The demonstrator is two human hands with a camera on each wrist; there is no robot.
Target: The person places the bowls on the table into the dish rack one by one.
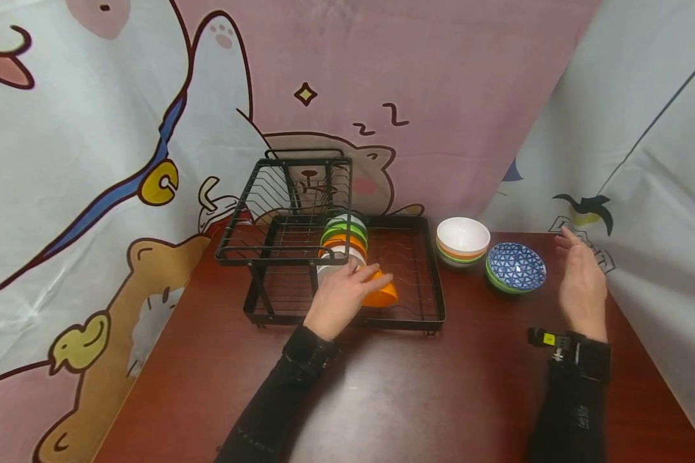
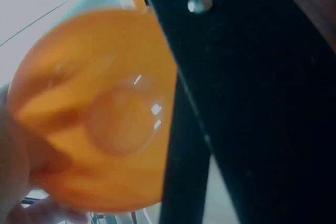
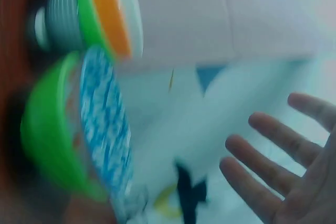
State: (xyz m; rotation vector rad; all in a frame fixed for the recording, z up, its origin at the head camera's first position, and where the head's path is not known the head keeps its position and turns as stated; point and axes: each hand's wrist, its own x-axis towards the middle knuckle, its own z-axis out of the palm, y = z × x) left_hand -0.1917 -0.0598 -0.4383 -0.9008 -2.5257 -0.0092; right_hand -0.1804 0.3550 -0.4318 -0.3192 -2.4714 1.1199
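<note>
So the left hand (image 1: 340,296) has a shiny, round orange bowl (image 1: 382,297) in a pinch, thumb against one face of it and fingers around the other side. It's tipped up on its side rather than sitting flat, over the near part of a black wire dish rack (image 1: 394,325) with a rimmed rectangular tray. Can't really tell if it's touching the wires.

Just past those left fingers there's a row of round bowls standing on edge in the rack, including a bright green bowl (image 1: 356,227) at the far end and an orange-rimmed one (image 1: 360,244) closer in. The rack's raised black wire shelf (image 1: 226,260) is over to the left of the same fingers.

Right hand (image 1: 583,289) is holding nothing, fingers pretty much straight with gaps between them. Nearest to its left is a blue-and-white triangle-patterned round bowl (image 1: 517,266) nested in a green round bowl (image 1: 497,283). Further left of the right fingertips, well apart, is a stack with a glossy white round bowl (image 1: 463,235) on top and orange and green rims below, all on the reddish-brown wood-look table (image 1: 428,399)
</note>
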